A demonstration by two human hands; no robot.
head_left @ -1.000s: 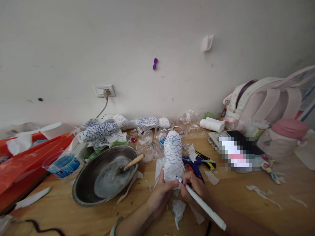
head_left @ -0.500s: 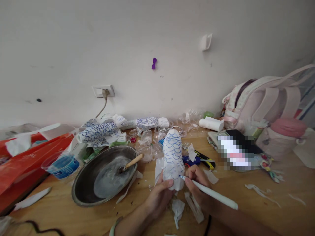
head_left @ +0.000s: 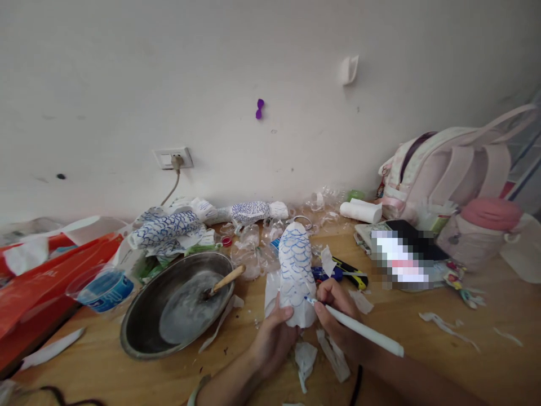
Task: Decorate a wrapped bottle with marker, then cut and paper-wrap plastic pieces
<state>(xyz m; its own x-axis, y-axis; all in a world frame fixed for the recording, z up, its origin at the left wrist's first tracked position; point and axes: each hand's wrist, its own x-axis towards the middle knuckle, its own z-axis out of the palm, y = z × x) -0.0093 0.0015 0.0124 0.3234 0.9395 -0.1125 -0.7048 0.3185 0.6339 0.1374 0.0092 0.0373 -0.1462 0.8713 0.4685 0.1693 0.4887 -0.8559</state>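
left hand (head_left: 276, 332) holds the lower end of a white paper-covered form (head_left: 295, 259) marked with blue scales. right hand (head_left: 344, 332) grips a white marker (head_left: 367, 329), tip at the form's surface. on the tabletop (head_left: 422, 366): metal bowl (head_left: 132, 332) of whitish liquid, wooden-handled brush (head_left: 229, 277) inside; pale pink backpack (head_left: 459, 166), right.

Can't read any full word. On red bag (head_left: 63, 285), can just about make out white letters, seemingly ending in "AL"; can't get the start, seen at too steep a slant. On tub (head_left: 78, 288), can see big white characters across blue label (head_left: 105, 291), too blurred to read. Can't read anything through pixelated patch (head_left: 401, 256) at right.
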